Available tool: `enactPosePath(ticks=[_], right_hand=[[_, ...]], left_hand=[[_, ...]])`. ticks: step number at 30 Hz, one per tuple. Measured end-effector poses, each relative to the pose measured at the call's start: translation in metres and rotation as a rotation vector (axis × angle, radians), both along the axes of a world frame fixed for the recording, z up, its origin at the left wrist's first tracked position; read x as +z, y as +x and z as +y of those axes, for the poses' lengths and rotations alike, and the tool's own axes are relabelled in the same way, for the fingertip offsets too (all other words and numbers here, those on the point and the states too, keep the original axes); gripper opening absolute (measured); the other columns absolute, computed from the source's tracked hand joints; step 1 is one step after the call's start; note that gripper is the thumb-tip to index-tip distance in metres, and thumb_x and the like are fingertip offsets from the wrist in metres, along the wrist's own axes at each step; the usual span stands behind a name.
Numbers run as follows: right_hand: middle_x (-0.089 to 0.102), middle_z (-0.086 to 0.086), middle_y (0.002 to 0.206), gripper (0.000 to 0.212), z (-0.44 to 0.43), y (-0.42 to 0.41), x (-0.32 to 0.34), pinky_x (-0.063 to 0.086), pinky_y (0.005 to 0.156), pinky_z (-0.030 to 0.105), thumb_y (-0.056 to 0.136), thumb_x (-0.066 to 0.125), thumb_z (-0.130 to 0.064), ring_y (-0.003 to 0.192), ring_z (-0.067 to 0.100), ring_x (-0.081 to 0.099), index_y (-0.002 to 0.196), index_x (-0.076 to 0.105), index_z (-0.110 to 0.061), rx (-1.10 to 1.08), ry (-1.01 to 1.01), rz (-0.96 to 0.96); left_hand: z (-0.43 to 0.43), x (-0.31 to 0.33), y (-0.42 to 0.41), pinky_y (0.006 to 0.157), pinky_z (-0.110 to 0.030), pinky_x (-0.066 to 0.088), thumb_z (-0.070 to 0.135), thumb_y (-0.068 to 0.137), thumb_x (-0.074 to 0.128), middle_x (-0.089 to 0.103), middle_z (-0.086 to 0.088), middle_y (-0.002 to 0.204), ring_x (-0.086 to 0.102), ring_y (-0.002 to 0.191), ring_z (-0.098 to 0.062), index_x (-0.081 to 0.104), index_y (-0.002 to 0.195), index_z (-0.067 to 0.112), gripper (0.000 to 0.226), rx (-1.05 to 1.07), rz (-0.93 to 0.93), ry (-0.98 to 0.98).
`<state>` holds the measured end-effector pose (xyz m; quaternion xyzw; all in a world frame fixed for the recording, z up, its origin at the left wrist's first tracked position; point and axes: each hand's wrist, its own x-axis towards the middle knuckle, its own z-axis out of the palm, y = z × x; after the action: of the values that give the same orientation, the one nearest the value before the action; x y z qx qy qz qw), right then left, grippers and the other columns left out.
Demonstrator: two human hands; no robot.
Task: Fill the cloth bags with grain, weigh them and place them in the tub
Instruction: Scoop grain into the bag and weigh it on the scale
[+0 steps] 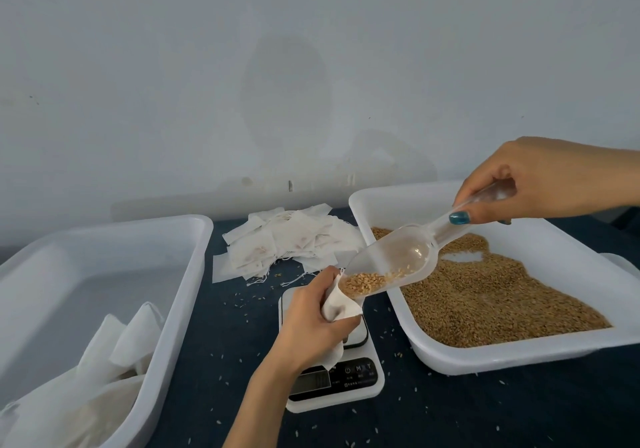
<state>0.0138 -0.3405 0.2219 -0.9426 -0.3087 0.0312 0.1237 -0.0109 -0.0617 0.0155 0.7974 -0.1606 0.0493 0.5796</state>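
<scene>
Scoop [391, 264] tips grain [363, 279] into bag [341, 307] over scale [349, 382] | right hand [540, 181] grips scoop | left hand [311, 323] grips bag

The left hand [310, 323] reaches up from the near edge on a bare forearm, its fingers curled round a bag [341, 309]. The right hand [543, 177] comes in from the right, higher and farther off, knuckles up. It pinches a scoop [398, 260] by the handle, with the teal-nailed thumb underneath. The two hands are apart.
</scene>
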Motion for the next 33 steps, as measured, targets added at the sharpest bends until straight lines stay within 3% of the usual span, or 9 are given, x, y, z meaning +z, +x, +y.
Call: enactPosePath(ticks=[4, 8, 12, 17, 21, 24, 29, 31, 33], right_hand=[[0.065, -0.016, 0.058, 0.023, -0.009, 0.001, -0.008, 0.035, 0.051, 0.029, 0.076, 0.052, -0.071, 0.048, 0.018, 0.051, 0.09, 0.067, -0.061, -0.002, 0.039, 0.005], [0.064, -0.015, 0.056, 0.017, -0.02, -0.004, -0.03, 0.038, 0.05, 0.016, 0.078, 0.056, -0.061, 0.047, 0.006, 0.052, 0.088, 0.069, -0.057, -0.046, 0.152, 0.046], [0.063, -0.011, 0.058, 0.028, -0.027, -0.011, -0.062, 0.036, 0.05, 0.019, 0.079, 0.053, -0.058, 0.047, 0.012, 0.048, 0.089, 0.073, -0.04, -0.105, 0.226, 0.154], [0.061, -0.009, 0.057, 0.041, -0.026, -0.025, -0.113, 0.04, 0.048, 0.013, 0.08, 0.051, -0.049, 0.047, 0.0, 0.049, 0.095, 0.07, -0.016, -0.324, 0.497, 0.322], [0.057, -0.008, 0.054, 0.03, -0.035, -0.024, -0.141, 0.039, 0.047, 0.014, 0.092, 0.049, -0.041, 0.044, -0.003, 0.048, 0.094, 0.067, -0.017, -0.537, 0.606, 0.341], [0.058, -0.004, 0.063, 0.017, -0.048, -0.021, -0.152, 0.038, 0.047, 0.019, 0.099, 0.05, -0.029, 0.047, 0.002, 0.047, 0.091, 0.062, -0.019, -0.566, 0.443, 0.241], [0.063, -0.004, 0.079, 0.017, -0.047, -0.018, -0.163, 0.04, 0.053, 0.02, 0.1, 0.047, -0.043, 0.059, 0.004, 0.049, 0.095, 0.055, -0.028, -0.541, -0.081, 0.231], [0.065, -0.01, 0.096, 0.022, -0.036, -0.018, -0.158, 0.047, 0.064, 0.019, 0.098, 0.048, -0.049, 0.073, 0.002, 0.056, 0.1, 0.057, -0.03, -0.513, -0.189, 0.193], [0.055, -0.02, 0.115, 0.021, -0.017, -0.02, -0.146, 0.048, 0.081, 0.017, 0.095, 0.053, -0.048, 0.098, -0.001, 0.058, 0.111, 0.053, -0.035, -0.462, -0.124, -0.005]], left_hand=[[0.0, -0.001, 0.001, 0.054, -0.035, 0.055, 0.02, 0.071, 0.066, 0.064, -0.006, 0.079, 0.06, 0.06, -0.017, 0.056, 0.099, 0.011, 0.032, -0.001, 0.006, 0.001], [-0.002, 0.001, 0.001, 0.055, -0.031, 0.056, 0.014, 0.074, 0.066, 0.065, -0.003, 0.079, 0.061, 0.061, -0.015, 0.059, 0.098, 0.02, 0.026, -0.017, -0.005, -0.02], [-0.003, 0.004, 0.0, 0.055, -0.026, 0.052, 0.013, 0.075, 0.066, 0.065, 0.001, 0.076, 0.06, 0.056, -0.014, 0.06, 0.093, 0.028, 0.023, -0.024, -0.015, -0.059], [0.003, 0.005, 0.0, 0.055, -0.023, 0.049, 0.018, 0.081, 0.066, 0.063, 0.003, 0.07, 0.058, 0.053, -0.013, 0.058, 0.086, 0.029, 0.014, 0.022, -0.038, -0.085], [0.01, 0.006, 0.002, 0.056, -0.028, 0.052, 0.029, 0.076, 0.067, 0.061, -0.005, 0.071, 0.057, 0.054, -0.016, 0.058, 0.086, 0.026, 0.014, 0.089, -0.059, -0.163], [0.011, 0.007, 0.002, 0.057, -0.025, 0.052, 0.03, 0.075, 0.064, 0.062, -0.003, 0.072, 0.057, 0.055, -0.015, 0.057, 0.086, 0.029, 0.012, 0.135, -0.08, -0.217], [0.008, 0.011, 0.001, 0.056, -0.025, 0.053, 0.038, 0.073, 0.062, 0.059, 0.001, 0.071, 0.055, 0.056, -0.012, 0.055, 0.085, 0.034, 0.015, 0.16, -0.112, -0.244], [0.006, 0.011, 0.0, 0.056, -0.025, 0.053, 0.039, 0.073, 0.062, 0.059, 0.002, 0.071, 0.055, 0.056, -0.011, 0.054, 0.087, 0.033, 0.017, 0.158, -0.123, -0.238], [0.005, 0.009, -0.001, 0.055, -0.025, 0.053, 0.037, 0.073, 0.062, 0.058, 0.005, 0.072, 0.055, 0.057, -0.011, 0.052, 0.089, 0.032, 0.02, 0.164, -0.139, -0.233]])
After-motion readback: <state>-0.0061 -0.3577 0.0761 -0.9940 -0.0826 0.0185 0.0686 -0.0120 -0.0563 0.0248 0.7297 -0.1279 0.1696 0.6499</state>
